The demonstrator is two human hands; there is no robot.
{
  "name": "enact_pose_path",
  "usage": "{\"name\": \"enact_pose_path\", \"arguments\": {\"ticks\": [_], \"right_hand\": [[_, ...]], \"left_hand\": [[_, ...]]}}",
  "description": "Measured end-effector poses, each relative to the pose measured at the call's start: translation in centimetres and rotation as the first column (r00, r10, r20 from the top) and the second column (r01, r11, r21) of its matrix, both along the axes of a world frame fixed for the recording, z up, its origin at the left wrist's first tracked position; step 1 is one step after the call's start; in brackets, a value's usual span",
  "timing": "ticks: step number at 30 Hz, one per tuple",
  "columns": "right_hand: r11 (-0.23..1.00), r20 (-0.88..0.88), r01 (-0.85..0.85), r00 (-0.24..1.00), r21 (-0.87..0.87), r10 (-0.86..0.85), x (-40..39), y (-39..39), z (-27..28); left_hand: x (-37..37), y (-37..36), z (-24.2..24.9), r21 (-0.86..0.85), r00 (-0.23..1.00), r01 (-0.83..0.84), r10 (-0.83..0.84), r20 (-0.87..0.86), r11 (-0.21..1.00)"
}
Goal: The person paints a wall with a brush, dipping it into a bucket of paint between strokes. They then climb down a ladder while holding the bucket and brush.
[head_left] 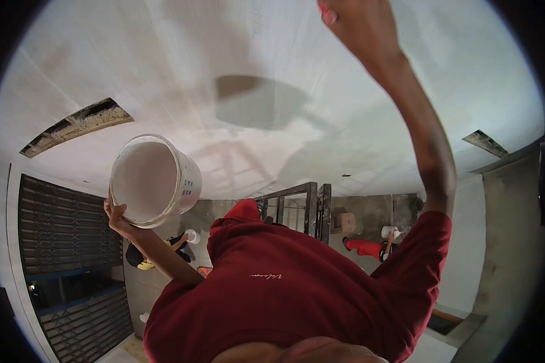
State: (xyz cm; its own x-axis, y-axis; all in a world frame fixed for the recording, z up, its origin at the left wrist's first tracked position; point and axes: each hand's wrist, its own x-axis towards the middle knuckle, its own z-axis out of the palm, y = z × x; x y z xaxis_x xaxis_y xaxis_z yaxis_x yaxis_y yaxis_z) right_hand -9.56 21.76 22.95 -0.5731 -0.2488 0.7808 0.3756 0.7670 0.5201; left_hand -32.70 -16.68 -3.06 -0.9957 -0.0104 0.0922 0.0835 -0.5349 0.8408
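My left hand point(121, 222) grips the lower rim of a white bucket point(188, 181) at the left. The bucket is tilted with its mouth facing me, and its pale inside wall shows. The fingers behind it are partly hidden. My right hand point(358, 24) is raised high at the top edge, close in view to the pale plastered surface point(272, 42). Its fingers are curled, with something small and red at them. The frame edge cuts off part of the hand, and what it holds cannot be made out.
A dark metal frame point(312, 212) stands below me. One person point(140, 257) is at lower left near a small white bucket point(192, 236); another person point(369, 247) is at lower right by a white container point(390, 231). A dark folding grille point(69, 224) lines the left wall.
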Motion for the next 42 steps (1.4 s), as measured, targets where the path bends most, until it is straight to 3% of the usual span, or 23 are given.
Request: {"name": "enact_pose_path", "arguments": {"ticks": [3,5,8,11,13,16,17,20,24,27,31,35,38,39,40,42], "right_hand": [[0.977,0.145,0.152,0.981,-0.152,-0.13,-0.4,1.5,-7.3],[0.983,0.165,0.111,0.983,-0.145,-0.087,-0.9,2.5,-14.3],[0.954,0.31,0.13,0.95,-0.268,-0.042,0.2,2.1,-23.1],[0.875,0.5,0.2,0.864,-0.44,0.054,0.7,1.6,-26.4],[0.83,0.54,0.224,0.835,-0.511,0.106,0.4,1.9,-25.8],[0.824,0.488,0.196,0.866,-0.531,0.109,-1.0,4.5,-18.0],[0.819,0.447,0.18,0.888,-0.546,0.103,-1.4,5.4,-14.6],[0.893,0.292,0.053,0.952,-0.447,0.089,-1.6,2.6,-3.3],[0.974,0.187,0.026,0.982,-0.223,0.016,-3.3,-0.7,2.4],[0.988,0.207,0.056,0.978,-0.143,-0.025,-4.9,-1.1,-3.8],[0.998,0.301,0.031,0.953,-0.051,-0.014,-7.5,-0.2,-19.1],[0.904,0.461,0.013,0.864,-0.427,0.205,-6.2,-1.1,-32.4],[0.675,0.663,0.353,0.697,-0.648,0.272,-5.4,-1.0,-34.9],[0.64,0.602,0.35,0.766,-0.683,0.224,-5.5,0.3,-34.8],[0.699,0.528,0.256,0.825,-0.668,0.202,-5.3,2.1,-33.2],[0.634,0.495,0.278,0.847,-0.721,0.191,-5.5,4.1,-25.3]], "left_hand": [[-0.1,-0.3,-0.3,-0.001,1.0,0.009,-0.009,0.001,1.0],[-0.6,-0.6,-0.7,-0.017,1.0,-0.006,0.005,-0.029,1.0],[-1.0,-1.4,-1.5,-0.04,0.997,-0.035,0.032,-0.069,0.999],[-1.0,-2.0,-1.0,-0.009,1.0,-0.002,0.002,-0.025,1.0],[-1.1,-1.9,-0.6,0.041,1.0,-0.015,0.015,-0.017,0.999],[-2.6,-3.5,-3.4,-0.019,0.989,-0.029,0.026,-0.147,0.999],[-2.2,-3.5,-2.9,-0.007,0.992,-0.035,0.034,-0.118,0.999],[-0.7,-2.4,-1.0,0.041,0.999,-0.038,0.04,-0.037,0.998],[-0.2,-1.9,-0.4,0.071,1.0,-0.01,0.01,-0.001,0.997],[-0.5,-1.3,-0.5,0.049,1.0,0.013,-0.014,0.018,0.999],[-1.0,-1.2,-1.5,0.037,0.998,0.065,-0.065,0.007,0.997],[-0.4,-0.4,-0.9,0.045,0.998,0.06,-0.059,-0.016,0.997],[0.4,-0.2,0.0,0.088,0.995,0.095,-0.096,0.016,0.992],[0.3,-0.2,0.3,0.112,0.994,0.104,-0.108,0.028,0.988],[0.1,-0.3,0.3,0.103,0.995,0.099,-0.101,0.018,0.99],[-0.1,-0.3,0.0,0.083,0.996,0.091,-0.092,0.008,0.992]]}}
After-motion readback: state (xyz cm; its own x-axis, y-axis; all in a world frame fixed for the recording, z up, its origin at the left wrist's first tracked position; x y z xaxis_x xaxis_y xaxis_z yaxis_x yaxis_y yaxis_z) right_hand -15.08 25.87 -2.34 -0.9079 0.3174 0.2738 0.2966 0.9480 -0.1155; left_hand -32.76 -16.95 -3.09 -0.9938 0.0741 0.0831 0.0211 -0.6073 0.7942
